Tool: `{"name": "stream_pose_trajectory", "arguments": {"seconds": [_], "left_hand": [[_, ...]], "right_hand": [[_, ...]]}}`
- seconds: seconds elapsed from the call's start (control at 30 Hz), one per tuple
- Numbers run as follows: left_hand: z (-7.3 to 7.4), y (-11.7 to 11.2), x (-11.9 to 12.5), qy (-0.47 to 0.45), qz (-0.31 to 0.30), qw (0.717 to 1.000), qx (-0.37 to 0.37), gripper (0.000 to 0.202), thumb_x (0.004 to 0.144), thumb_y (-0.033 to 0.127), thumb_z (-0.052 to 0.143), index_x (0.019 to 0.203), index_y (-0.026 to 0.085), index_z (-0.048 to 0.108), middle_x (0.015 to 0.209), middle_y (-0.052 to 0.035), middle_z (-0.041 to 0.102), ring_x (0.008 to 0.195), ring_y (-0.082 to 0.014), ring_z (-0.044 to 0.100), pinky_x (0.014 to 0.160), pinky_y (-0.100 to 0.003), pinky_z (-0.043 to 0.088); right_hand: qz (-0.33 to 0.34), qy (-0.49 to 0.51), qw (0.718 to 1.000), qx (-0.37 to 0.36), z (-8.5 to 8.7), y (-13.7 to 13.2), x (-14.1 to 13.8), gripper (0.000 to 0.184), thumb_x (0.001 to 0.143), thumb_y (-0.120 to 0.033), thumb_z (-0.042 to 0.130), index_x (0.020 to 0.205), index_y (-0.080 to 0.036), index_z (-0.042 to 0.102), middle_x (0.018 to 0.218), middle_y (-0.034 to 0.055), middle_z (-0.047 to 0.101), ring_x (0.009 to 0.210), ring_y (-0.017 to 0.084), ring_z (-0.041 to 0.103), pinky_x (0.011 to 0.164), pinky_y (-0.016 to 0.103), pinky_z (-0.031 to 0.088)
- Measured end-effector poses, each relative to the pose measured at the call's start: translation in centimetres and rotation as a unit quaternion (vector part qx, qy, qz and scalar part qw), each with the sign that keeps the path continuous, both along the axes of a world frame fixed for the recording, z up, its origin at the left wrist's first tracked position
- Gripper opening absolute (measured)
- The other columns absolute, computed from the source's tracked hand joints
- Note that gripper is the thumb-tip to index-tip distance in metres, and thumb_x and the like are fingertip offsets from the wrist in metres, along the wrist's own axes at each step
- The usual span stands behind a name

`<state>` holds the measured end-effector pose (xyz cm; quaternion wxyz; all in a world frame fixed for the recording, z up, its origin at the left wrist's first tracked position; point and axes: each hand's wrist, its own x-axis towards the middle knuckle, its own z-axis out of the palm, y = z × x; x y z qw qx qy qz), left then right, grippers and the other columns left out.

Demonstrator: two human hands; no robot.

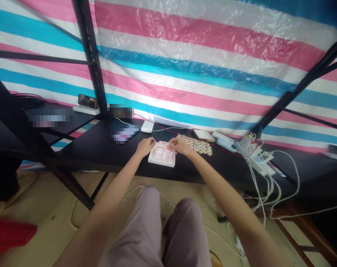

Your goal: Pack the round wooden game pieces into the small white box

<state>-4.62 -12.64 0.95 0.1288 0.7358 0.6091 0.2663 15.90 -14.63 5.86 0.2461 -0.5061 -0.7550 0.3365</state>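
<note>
A shallow white box [165, 164] lies on the dark table, close to its front edge. On top of it rests a white sheet with red grid lines [162, 153], which looks like a folded game board. My left hand [145, 147] is at the box's far left corner, its fingers curled together; whether anything is between them is too small to make out. Fingers of my right hand [181, 145] close on the far right part of the sheet. Beside that hand, several round wooden game pieces [197, 144] lie spread in rows.
Behind the pieces are a shallow box lid [204, 135] and a pale blue device [226, 144]. A power strip with tangled white cables [261, 163] sits to the right. A white power bank [147, 126] and a phone [126, 133] lie to the left. Black frame posts [94, 63] flank the table.
</note>
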Motion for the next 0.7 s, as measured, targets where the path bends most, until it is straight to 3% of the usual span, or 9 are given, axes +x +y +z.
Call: {"name": "stream_pose_trajectory", "arguments": {"seconds": [0.07,0.17,0.33,0.47,0.7], "left_hand": [[0.0,0.0,0.0,-0.001,-0.002,1.000,-0.003,0.023,0.084,0.037,0.043,0.090,0.024,0.061,0.079,-0.0008,0.064,0.074,-0.0173,0.058,0.061,-0.024,0.037],[0.1,-0.1,0.0,-0.002,-0.003,1.000,-0.004,0.021,0.083,0.034,0.043,0.090,0.024,0.061,0.079,-0.0006,0.065,0.075,-0.0174,0.058,0.061,-0.024,0.037],[0.1,-0.2,0.0,-0.002,-0.001,1.000,-0.004,0.021,0.083,0.033,0.043,0.090,0.025,0.061,0.080,-0.0007,0.065,0.076,-0.0176,0.059,0.062,-0.024,0.038],[0.1,-0.1,-0.1,0.004,0.000,1.000,-0.006,0.022,0.083,0.034,0.043,0.091,0.025,0.061,0.078,-0.0009,0.065,0.075,-0.0175,0.058,0.064,-0.024,0.038],[0.1,-0.1,0.1,0.015,-0.002,1.000,0.002,0.022,0.083,0.034,0.042,0.090,0.026,0.061,0.077,-0.0004,0.064,0.074,-0.0175,0.058,0.062,-0.024,0.037]], "right_hand": [[0.004,-0.011,1.000,-0.014,0.2,-0.2,-0.2,0.024,0.066,-0.036,0.068,0.078,-0.016,0.059,0.056,-0.0049,0.058,0.039,0.006,0.047,0.046,0.019,0.035],[-0.013,-0.108,0.994,0.015,0.8,-1.0,-0.9,0.024,0.064,-0.037,0.069,0.078,-0.019,0.062,0.067,-0.0032,0.063,0.044,0.007,0.051,0.051,0.020,0.037],[-0.047,-0.250,0.962,0.097,1.3,-1.9,-2.0,0.019,0.064,-0.035,0.068,0.080,-0.025,0.067,0.085,-0.0033,0.068,0.078,0.014,0.061,0.061,0.021,0.038],[-0.032,-0.311,0.943,0.115,0.8,-2.1,-2.5,0.019,0.066,-0.034,0.066,0.084,-0.029,0.067,0.088,-0.0042,0.068,0.083,0.015,0.061,0.065,0.023,0.040],[-0.026,-0.391,0.910,0.137,-0.4,-1.2,-2.7,0.046,0.063,-0.050,0.068,0.104,-0.030,0.064,0.097,0.0017,0.067,0.091,0.022,0.060,0.070,0.028,0.042]]}}
